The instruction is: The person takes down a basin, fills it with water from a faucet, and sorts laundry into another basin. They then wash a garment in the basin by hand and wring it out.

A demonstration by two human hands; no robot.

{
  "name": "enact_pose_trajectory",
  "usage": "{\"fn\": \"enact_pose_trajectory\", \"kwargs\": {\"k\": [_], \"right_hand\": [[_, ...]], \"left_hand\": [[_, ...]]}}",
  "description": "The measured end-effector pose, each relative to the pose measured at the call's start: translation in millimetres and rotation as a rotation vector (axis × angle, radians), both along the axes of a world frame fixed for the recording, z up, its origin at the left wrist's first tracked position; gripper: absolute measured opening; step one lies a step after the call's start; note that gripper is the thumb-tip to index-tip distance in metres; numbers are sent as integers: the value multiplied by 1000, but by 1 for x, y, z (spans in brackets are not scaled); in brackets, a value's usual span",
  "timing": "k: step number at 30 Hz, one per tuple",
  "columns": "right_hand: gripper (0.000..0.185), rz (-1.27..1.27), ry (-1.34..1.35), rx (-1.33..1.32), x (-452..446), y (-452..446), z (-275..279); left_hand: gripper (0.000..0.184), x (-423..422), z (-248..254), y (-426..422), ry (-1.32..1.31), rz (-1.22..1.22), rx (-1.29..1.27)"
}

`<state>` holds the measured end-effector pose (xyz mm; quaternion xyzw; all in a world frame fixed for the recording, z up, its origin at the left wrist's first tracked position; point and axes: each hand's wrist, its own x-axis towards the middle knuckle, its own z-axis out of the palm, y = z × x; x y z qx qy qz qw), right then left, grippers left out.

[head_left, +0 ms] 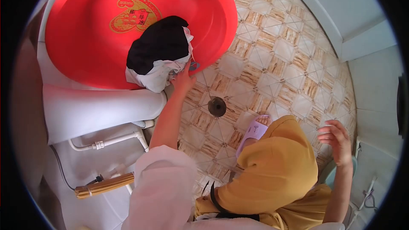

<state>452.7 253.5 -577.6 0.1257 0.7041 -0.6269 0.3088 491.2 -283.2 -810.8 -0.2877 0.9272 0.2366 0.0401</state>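
Observation:
A bundle of black and white clothes [158, 47] lies against the lower right part of a large red basin [85, 47], with some white cloth hanging over the rim. My left hand [183, 80] is closed on the bundle's lower right edge, and its fingertips are partly hidden by the fabric. A small grey piece shows beside those fingers; I cannot make out what it is. Off to the right, my right hand [336, 139] is raised near my knee, holding nothing, with its fingers loosely bent and apart.
Below the basin are a white sink pedestal [102, 108] and white pipes [113, 141]. A round floor drain [217, 107] sits in the tiled floor [272, 72]. My foot wears a lilac slipper [251, 134]. A pale green tub [330, 173] is partly hidden behind my right arm.

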Motion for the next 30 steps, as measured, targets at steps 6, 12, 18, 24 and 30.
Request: {"fn": "enact_pose_trajectory", "kwargs": {"k": [6, 12, 18, 24, 30], "right_hand": [[25, 72, -222, -76, 2, -53, -54], [23, -37, -317, -38, 25, -25, -81], [23, -132, -313, 24, 45, -14, -72], [23, -204, -293, -4, 58, -1, -66], [20, -304, -347, -95, 74, 0, -79]], "left_hand": [[67, -29, 29, -46, -347, -134, -797], [56, -34, 44, -111, -533, 184, -581], [75, -20, -36, -154, 63, -93, -932], [73, -8, 6, -103, -227, -33, -363], [54, 53, -13, -84, -210, 102, -526]]}}
